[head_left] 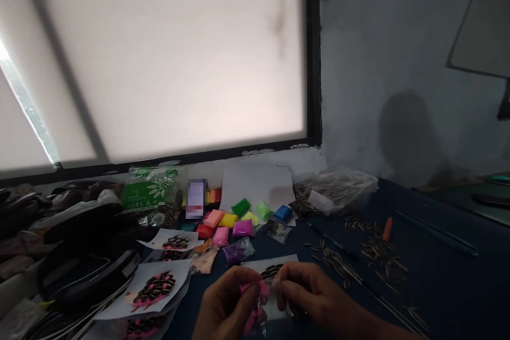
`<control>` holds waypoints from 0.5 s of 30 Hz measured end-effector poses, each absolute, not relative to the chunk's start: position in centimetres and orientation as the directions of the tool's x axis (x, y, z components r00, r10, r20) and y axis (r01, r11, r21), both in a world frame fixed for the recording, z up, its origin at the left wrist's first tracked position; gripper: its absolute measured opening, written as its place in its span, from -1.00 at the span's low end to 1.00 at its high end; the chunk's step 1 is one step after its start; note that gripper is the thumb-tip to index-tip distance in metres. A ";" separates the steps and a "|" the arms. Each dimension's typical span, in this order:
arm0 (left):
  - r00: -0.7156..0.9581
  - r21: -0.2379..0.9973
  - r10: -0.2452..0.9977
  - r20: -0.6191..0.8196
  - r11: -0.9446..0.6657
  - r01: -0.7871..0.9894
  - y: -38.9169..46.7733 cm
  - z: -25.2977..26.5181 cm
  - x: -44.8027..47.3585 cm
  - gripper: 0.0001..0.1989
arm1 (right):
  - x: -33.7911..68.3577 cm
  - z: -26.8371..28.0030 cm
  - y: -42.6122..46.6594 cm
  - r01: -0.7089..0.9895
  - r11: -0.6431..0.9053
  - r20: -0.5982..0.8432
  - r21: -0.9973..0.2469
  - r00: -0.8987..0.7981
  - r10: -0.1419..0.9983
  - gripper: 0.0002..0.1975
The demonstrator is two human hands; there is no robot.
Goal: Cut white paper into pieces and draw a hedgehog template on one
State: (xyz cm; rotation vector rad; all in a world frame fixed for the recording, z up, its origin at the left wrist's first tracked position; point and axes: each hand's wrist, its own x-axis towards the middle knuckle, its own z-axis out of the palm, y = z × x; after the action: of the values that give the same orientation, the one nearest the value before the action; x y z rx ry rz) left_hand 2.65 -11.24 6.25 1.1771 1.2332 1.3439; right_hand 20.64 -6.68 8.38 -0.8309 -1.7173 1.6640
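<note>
Near the bottom centre, my left hand (229, 303) pinches a clear plastic packet of pink modelling clay (261, 293). The thumb and fingers of my right hand (311, 292) are closed on the clear right side of the same packet. Pink clay shows on the left side of the packet, by my left thumb. Just beyond my fingers lies a white paper sheet (255, 263) with dark striped seeds on it, partly hidden by my hands. A purple clay packet (236, 251) rests a little farther off to the left.
Several coloured clay packets (243, 228) lie toward the wall. Finished-looking seed pictures (155, 288) are stacked at left beside a black headband-like object (91, 276). Loose sunflower seeds (382, 255), a pen (332, 240) and an orange crayon-like stick (387, 229) lie at right. A seed bag (338, 191) stands behind.
</note>
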 end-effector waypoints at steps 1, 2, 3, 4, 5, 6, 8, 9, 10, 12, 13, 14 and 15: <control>-0.098 0.998 0.993 0.061 -0.063 -0.020 -11.3 6.2 2.6 -0.41 | 20.6 8.3 -6.7 0.025 0.021 0.001 -0.999 -0.626 0.780 -0.68; -0.091 0.997 0.993 0.072 -0.073 -0.008 -11.3 6.2 2.5 -0.42 | 20.6 8.3 -6.8 0.021 0.018 0.001 -1.000 -0.628 0.778 -0.68; -0.075 0.996 0.994 0.084 -0.084 0.006 -11.3 6.3 2.3 -0.43 | 20.6 8.2 -6.8 0.016 0.011 -0.002 -1.000 -0.631 0.775 -0.69; -0.057 0.995 0.994 0.097 -0.096 0.022 -11.4 6.3 2.2 -0.44 | 20.6 8.2 -6.9 0.010 0.004 -0.003 -1.000 -0.635 0.772 -0.70; -0.034 0.994 0.994 0.108 -0.107 0.037 -11.4 6.4 2.1 -0.45 | 20.6 8.3 -7.0 0.007 -0.001 -0.006 -1.000 -0.640 0.769 -0.70; -0.014 0.992 0.993 0.116 -0.115 0.050 -11.5 6.5 2.0 -0.46 | 20.6 8.3 -7.1 0.005 -0.005 -0.007 -1.000 -0.645 0.764 -0.70; 0.016 0.987 0.990 0.138 -0.139 0.078 -11.7 6.8 1.9 -0.49 | 20.8 8.5 -7.4 0.002 -0.003 -0.004 -1.000 -0.658 0.753 -0.70; 0.021 0.984 0.988 0.150 -0.151 0.092 -11.8 7.0 1.9 -0.51 | 20.8 8.7 -7.5 0.001 0.000 -0.001 -1.000 -0.662 0.750 -0.70; 0.025 0.981 0.987 0.161 -0.163 0.106 -12.0 7.1 2.0 -0.55 | 20.8 8.8 -7.7 0.001 0.001 0.000 -1.000 -0.665 0.746 -0.71; 0.035 0.971 0.982 0.185 -0.188 0.147 -12.3 7.5 2.2 -0.64 | 20.9 9.0 -7.9 0.003 0.000 -0.002 -1.000 -0.670 0.742 -0.72; 0.043 0.964 0.979 0.197 -0.202 0.174 -12.4 7.6 2.3 -0.68 | 20.9 9.0 -8.0 0.012 -0.004 -0.011 -1.000 -0.671 0.742 -0.74; 0.051 0.953 0.975 0.217 -0.223 0.205 -12.4 7.7 2.4 -0.73 | 20.9 8.9 -8.0 0.024 -0.007 -0.022 -1.000 -0.668 0.744 -0.76; 0.055 0.937 0.967 0.248 -0.254 0.241 -12.5 7.9 2.5 -0.78 | 21.0 8.8 -8.0 0.038 -0.007 -0.030 -0.999 -0.663 0.748 -0.78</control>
State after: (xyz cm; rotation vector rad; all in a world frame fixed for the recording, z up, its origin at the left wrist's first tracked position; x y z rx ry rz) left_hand 2.54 -12.47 7.88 1.5986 1.2406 1.2504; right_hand 20.98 -8.04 8.78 -0.8143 -1.7401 1.7226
